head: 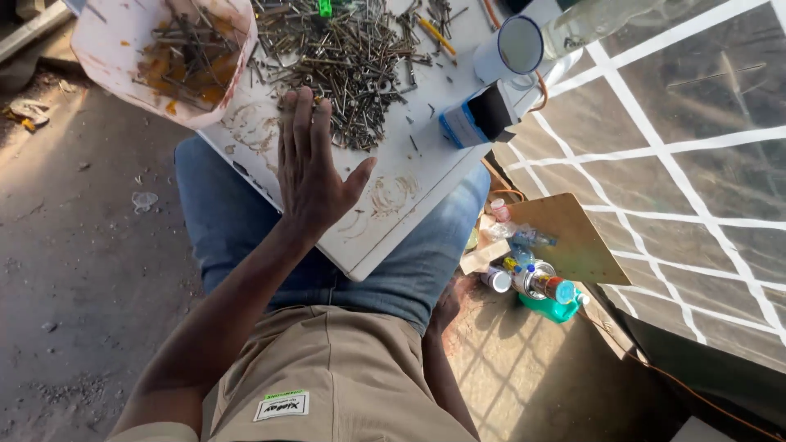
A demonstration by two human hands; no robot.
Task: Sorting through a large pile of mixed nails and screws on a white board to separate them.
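Nearest the camera, on the person's lap, a white board [385, 237] rests across the jeans [221, 221], tilted away toward the top of the view. Low beside the right thigh, the right hand [446, 309] hangs mostly hidden under the board's edge, so whether it is clenched or loose cannot be told. On the floor just beyond it lie small bottles [536, 278] and a brown panel [569, 237].

Further up, the left hand [311, 168] lies flat on the board, palm down, fingers together and thumb spread, grasping nothing. Its fingertips touch the near edge of a pile of screws [352, 61] that covers the far part of the board. Left of the pile, a pale bowl [164, 57], tipped toward the camera, holds more screws in what looks like orange rust. Right of the pile stand a blue box [475, 119] and, beyond it, a white cup [516, 49].
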